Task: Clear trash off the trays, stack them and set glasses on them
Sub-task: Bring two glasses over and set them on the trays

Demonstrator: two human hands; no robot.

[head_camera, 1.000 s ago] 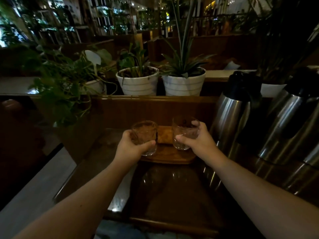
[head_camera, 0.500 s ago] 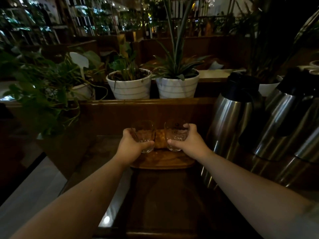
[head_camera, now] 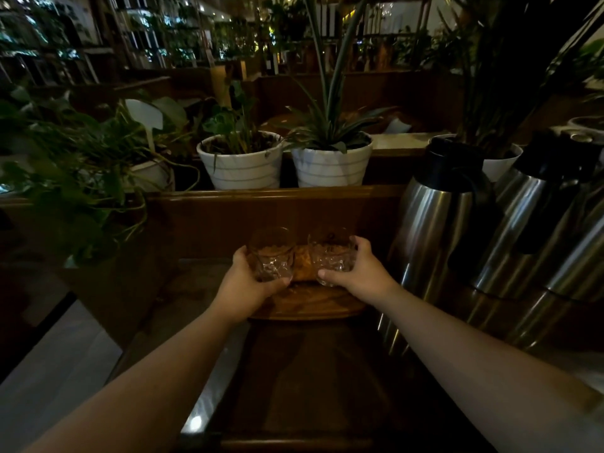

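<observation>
While gripping one glass each, left hand (head_camera: 243, 282) round left glass (head_camera: 270, 255), right hand (head_camera: 361, 276) round right glass (head_camera: 332, 256), over wooden tray (head_camera: 310, 304); placing step; next: lower gently, release.

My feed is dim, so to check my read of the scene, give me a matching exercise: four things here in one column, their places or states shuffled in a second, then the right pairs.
Things:
1. left glass
2. right glass
3. tray
4. flask

Places or states:
A. steel, standing right of the tray
B. wooden, lying under both glasses
C. gripped by the left hand
D. gripped by the right hand

Pairs: 1-C, 2-D, 3-B, 4-A
</observation>
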